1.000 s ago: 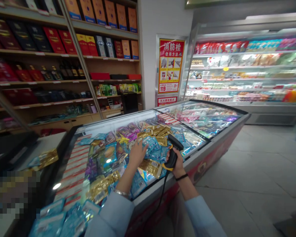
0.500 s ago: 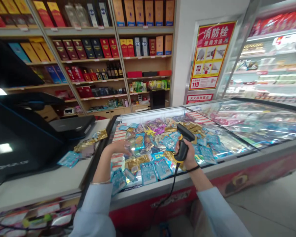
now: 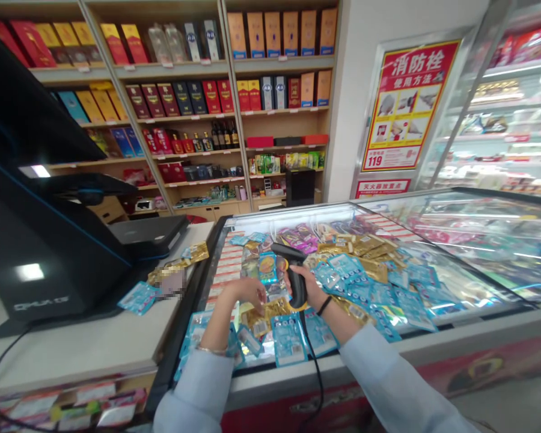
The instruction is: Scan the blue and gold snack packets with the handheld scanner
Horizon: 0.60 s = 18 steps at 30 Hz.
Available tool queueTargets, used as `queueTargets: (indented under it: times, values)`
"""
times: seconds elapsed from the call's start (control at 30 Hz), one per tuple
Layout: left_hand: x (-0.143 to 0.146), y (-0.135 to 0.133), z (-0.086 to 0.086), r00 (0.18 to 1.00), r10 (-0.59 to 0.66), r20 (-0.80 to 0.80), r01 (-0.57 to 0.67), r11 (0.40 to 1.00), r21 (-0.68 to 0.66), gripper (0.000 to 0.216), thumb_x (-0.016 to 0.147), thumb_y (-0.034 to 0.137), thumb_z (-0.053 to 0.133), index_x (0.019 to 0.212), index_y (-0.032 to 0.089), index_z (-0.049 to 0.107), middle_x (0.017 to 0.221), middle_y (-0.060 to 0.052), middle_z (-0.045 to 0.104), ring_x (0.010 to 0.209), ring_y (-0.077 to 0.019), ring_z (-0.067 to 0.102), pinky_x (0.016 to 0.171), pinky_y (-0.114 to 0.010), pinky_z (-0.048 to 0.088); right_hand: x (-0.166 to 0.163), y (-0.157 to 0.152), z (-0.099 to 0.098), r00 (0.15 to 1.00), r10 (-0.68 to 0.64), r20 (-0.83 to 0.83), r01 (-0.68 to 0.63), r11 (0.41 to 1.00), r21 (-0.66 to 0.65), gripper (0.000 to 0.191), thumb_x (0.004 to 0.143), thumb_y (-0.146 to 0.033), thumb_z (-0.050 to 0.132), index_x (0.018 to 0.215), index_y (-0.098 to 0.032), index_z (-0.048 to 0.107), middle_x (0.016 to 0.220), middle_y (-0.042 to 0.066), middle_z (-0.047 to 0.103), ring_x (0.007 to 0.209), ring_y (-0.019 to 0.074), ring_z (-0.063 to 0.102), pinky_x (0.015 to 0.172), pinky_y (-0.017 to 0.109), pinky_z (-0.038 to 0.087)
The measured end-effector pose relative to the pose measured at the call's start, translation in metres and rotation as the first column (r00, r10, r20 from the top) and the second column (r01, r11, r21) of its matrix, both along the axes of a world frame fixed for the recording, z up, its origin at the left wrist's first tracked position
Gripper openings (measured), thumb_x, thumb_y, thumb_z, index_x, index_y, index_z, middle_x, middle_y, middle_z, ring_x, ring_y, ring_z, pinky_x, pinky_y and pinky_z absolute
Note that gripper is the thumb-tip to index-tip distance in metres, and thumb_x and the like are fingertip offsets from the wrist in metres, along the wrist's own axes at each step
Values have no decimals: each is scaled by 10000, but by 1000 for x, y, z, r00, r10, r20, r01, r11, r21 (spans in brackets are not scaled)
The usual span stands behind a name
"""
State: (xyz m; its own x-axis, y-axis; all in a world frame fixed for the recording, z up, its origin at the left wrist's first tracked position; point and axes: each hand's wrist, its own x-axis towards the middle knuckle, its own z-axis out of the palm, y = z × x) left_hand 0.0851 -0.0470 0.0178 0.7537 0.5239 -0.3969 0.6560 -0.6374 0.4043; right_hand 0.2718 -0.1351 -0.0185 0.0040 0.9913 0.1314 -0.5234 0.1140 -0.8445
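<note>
My right hand (image 3: 307,285) is wrapped around the grip of a black and yellow barcode scanner (image 3: 296,282), its head tilted toward the left and its cable hanging down over the front edge. Just left of it, my left hand (image 3: 247,293) hovers with loosely bent fingers and nothing visible in them. Beneath the left fingertips lies a gold packet (image 3: 260,325) on the glass top. Blue packets (image 3: 288,340) are spread close by, and one blue packet with a yellow picture (image 3: 267,267) lies behind the hands.
A glass-topped chest freezer (image 3: 415,343) stretches to the right, with many packets on it. To the left, a counter (image 3: 94,343) bears a black checkout terminal (image 3: 49,258), a blue packet (image 3: 138,297) and gold packets (image 3: 193,254). Shelves of boxes (image 3: 189,96) stand behind.
The scanner in my right hand has moved left, closer to my left hand. My left fingers have bent downward over the gold packet. The view has turned slightly left.
</note>
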Motion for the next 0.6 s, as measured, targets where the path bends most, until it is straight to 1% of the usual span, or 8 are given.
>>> queueTargets:
  times: [0.13,0.2,0.3,0.4,0.47,0.5,0.53,0.6]
  values:
    - [3,-1,-11,999,4,-36,-3,1000,31,339,526,409,854,766,204,731,817,-5,739,712,-163,631,604,-221,418,2,-3,-3,1000,12,-24,-13,1000,-20,336,687,-481,712,624,-175,588,468,-14,583,347,105,506,337,200,403]
    - [3,-2,-13,999,-1,-32,1,1000,15,341,529,422,853,745,196,717,797,-5,728,705,-159,618,600,-223,406,2,-4,-2,999,2,-38,-3,1000,-20,327,698,-473,706,626,-177,588,468,-14,578,351,104,506,341,199,402]
    - [-5,-1,-14,998,-7,55,13,994,-105,364,528,446,851,719,185,684,718,16,689,673,-139,586,598,-219,398,2,-4,-2,998,12,-65,-13,1000,-18,299,709,-456,704,681,-177,599,479,-18,585,347,106,506,336,200,400]
    - [-19,6,-13,956,67,287,20,957,-291,352,560,431,835,709,171,650,663,28,648,655,-125,569,623,-218,413,2,-4,-3,996,31,-85,-31,999,-8,301,691,-443,725,780,-173,625,480,-28,588,341,112,509,329,204,402]
    - [-29,12,-12,854,208,478,-27,933,-359,329,592,400,821,715,167,625,644,33,625,635,-118,559,613,-215,410,3,-5,-4,995,31,-92,-31,1000,0,311,687,-436,731,825,-174,634,484,-34,591,350,115,519,337,203,409]
    - [-34,16,-13,772,293,564,-75,923,-377,320,604,384,819,720,168,613,625,40,608,612,-111,549,592,-209,399,4,-6,-4,995,32,-92,-32,999,4,307,693,-433,727,833,-176,634,487,-35,593,356,116,523,343,202,412]
    - [-37,19,-13,669,378,640,-135,908,-396,317,611,370,820,726,172,602,602,48,589,580,-104,534,562,-202,381,6,-6,-5,995,33,-91,-32,999,8,299,701,-431,721,836,-179,633,491,-34,595,360,116,526,348,203,415]
    - [-38,24,-16,389,531,753,-248,848,-469,318,627,351,824,753,184,584,583,58,578,531,-96,522,515,-193,362,8,-7,-5,996,31,-85,-30,999,14,285,719,-428,702,842,-181,630,501,-34,599,363,114,526,357,203,416]
